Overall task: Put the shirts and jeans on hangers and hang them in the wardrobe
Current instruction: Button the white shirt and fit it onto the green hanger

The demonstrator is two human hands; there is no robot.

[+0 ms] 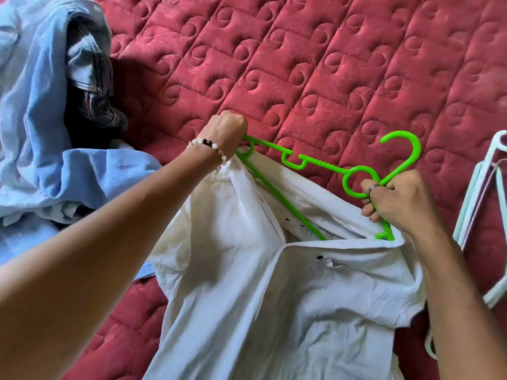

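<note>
Left hand [231,127] clenched on green hanger [318,165] end and white shirt [247,270] shoulder; right hand [397,201] curled round hanger neck beside collar.

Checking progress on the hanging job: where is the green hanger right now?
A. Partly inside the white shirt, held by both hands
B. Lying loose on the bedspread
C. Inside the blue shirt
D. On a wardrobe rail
A: the green hanger sits partly inside the white shirt, with the left hand gripping one end and the right hand gripping near the hook.

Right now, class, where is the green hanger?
In the head view, the green hanger lies centre-right on the red quilt, partly inside the white shirt, gripped by the left hand and right hand.
</note>
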